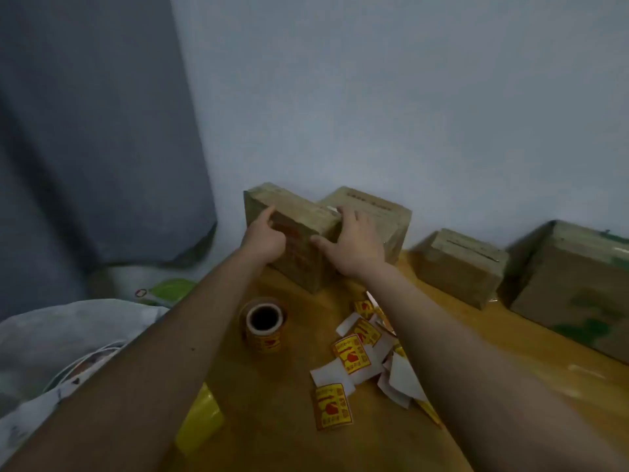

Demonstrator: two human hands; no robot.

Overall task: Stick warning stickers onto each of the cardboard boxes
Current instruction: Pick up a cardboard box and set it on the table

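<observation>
Both hands (306, 240) gripping cardboard box (299, 229), sticker roll (264, 327) on table (272, 403)

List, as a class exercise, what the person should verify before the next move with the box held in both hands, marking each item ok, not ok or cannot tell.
1. Both hands on the box: left hand and right hand hold the leftmost cardboard box. Ok.
2. Sticker on its front face: reddish print shows, blurred. Cannot tell.
3. Sticker roll within reach, upright on the wooden table. Ok.
4. Loose stickers tidy: scattered with backing paper. Not ok.
5. Other three boxes stickered: none visible. Cannot tell.
</observation>
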